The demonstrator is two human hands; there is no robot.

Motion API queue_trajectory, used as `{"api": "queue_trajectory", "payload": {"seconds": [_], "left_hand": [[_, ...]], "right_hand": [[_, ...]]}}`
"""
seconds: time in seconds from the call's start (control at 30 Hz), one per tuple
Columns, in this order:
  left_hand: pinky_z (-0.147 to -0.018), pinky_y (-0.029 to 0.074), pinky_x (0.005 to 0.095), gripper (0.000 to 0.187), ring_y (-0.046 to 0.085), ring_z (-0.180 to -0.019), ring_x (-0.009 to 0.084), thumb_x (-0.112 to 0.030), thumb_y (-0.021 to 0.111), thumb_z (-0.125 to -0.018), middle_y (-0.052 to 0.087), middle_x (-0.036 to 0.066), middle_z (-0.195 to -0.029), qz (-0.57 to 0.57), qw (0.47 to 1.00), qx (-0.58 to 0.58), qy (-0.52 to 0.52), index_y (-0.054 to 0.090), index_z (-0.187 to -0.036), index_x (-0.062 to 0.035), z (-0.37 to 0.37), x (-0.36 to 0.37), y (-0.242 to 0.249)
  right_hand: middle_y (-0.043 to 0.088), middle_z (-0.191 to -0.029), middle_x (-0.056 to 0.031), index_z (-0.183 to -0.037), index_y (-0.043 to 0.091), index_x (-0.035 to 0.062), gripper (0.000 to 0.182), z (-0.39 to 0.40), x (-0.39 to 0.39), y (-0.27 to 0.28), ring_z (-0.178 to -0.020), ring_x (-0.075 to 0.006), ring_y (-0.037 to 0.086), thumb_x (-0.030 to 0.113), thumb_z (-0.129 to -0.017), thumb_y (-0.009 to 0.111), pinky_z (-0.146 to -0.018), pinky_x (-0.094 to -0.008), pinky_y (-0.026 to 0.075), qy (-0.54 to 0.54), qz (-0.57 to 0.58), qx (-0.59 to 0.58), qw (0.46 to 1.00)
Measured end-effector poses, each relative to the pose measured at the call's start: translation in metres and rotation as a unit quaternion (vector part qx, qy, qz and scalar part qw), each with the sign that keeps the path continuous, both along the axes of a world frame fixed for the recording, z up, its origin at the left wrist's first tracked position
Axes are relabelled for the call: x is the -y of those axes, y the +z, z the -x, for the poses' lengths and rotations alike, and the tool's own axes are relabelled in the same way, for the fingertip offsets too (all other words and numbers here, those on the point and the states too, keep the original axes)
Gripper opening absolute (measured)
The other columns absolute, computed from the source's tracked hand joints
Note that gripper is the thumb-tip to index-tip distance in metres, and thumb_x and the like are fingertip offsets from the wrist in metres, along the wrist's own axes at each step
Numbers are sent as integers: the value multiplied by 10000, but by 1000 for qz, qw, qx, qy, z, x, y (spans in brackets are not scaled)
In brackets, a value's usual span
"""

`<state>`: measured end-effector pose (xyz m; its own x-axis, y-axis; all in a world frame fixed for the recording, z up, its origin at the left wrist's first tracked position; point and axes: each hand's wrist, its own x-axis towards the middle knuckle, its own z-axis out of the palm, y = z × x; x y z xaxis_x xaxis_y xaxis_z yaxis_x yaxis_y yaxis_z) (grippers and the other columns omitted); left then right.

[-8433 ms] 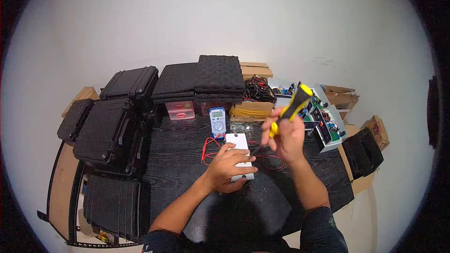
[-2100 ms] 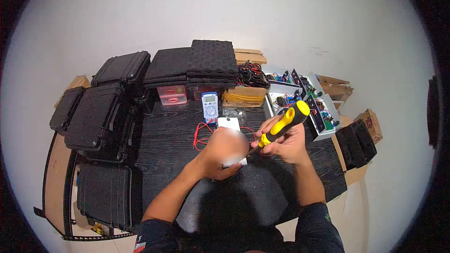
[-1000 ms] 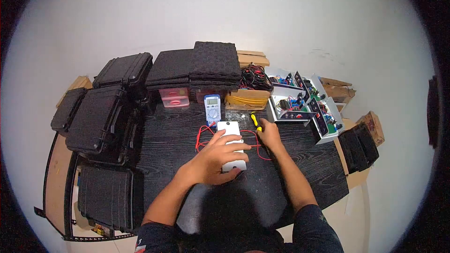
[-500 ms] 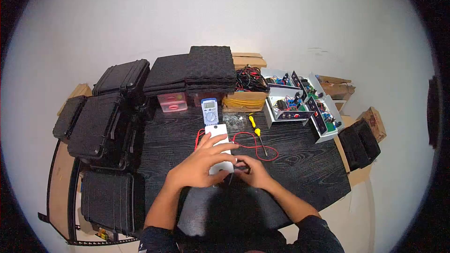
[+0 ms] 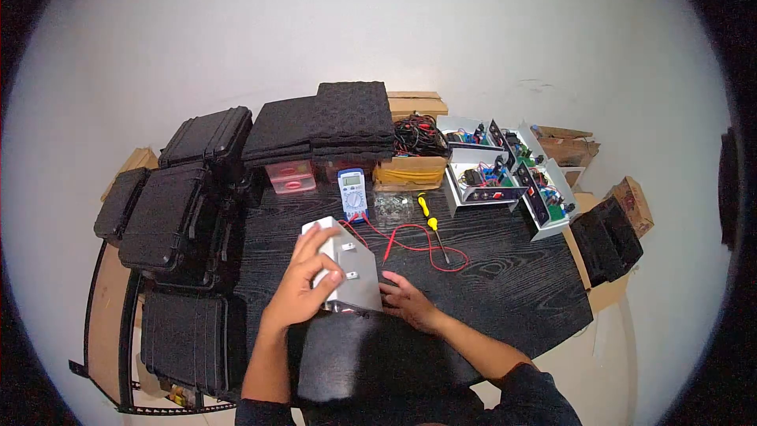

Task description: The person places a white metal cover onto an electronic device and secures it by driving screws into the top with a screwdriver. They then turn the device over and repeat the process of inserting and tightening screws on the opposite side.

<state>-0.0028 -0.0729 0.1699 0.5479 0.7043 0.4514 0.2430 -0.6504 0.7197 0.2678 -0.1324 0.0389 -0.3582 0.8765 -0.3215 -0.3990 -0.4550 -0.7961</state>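
A white metal enclosure [image 5: 356, 276] stands tilted at the table's near edge, showing a grey side panel with two small tabs. My left hand [image 5: 303, 284] grips its left edge, thumb on the panel and fingers over the white face. On the other side my right hand [image 5: 412, 304] is open, its fingers stretched toward the enclosure's lower right edge. Behind the enclosure lies a blue and white multimeter [image 5: 354, 194] with red test leads [image 5: 410, 229] plugged in. A yellow-handled screwdriver [image 5: 434, 226] rests to the right, with another yellow handle [image 5: 423, 205] just beyond it.
Black hard cases [image 5: 169, 209] are stacked on the left. Black foam sheets [image 5: 351, 114] sit at the back above small clear-red drawers [image 5: 291, 176]. A cardboard box of cables [image 5: 419, 136] stands beside them. Several open white enclosures with circuit boards [image 5: 485, 177] occupy the back right.
The white enclosure has been turned, so its grey tabbed side now shows, and it sits further left. My left hand moved left with it; the right hand's fingers have spread and dropped slightly.
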Motion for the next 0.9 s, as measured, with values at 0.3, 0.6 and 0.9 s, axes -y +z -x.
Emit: {"api": "queue_trajectory", "payload": {"seconds": [0.3, 0.6, 0.9], "left_hand": [[-1292, 119, 521, 835, 94, -1608, 488, -429, 510, -919, 107, 343, -1718, 43, 994, 19, 101, 351, -1596, 34, 30, 18, -33], [-1301, 93, 502, 939, 82, -1621, 436, -440, 490, -874, 68, 315, -1734, 73, 988, 127, 55, 243, -1628, 61, 28, 29, -132], [-1306, 29, 492, 1083, 11, -1630, 412, -422, 514, -783, 1, 308, -1741, 130, 987, 95, 23, 108, -1653, 79, 31, 43, -150]], "right_hand": [[402, -1641, -148, -1624, 311, 87, 700, -9, 13, 5, -1450, -252, 475, 1, -1005, 626, -1194, -407, 402, -17, -265, 147, 953], [434, -1638, -168, -1465, 550, 82, 543, -6, 64, 26, -1458, -261, 477, -24, -948, 678, -1152, -368, 454, -77, -286, 379, 877], [567, -1552, -135, -1355, 646, 92, 491, -1, 81, 28, -1177, -249, 660, 35, -879, 752, -928, -375, 533, -114, -298, 478, 819]]}}
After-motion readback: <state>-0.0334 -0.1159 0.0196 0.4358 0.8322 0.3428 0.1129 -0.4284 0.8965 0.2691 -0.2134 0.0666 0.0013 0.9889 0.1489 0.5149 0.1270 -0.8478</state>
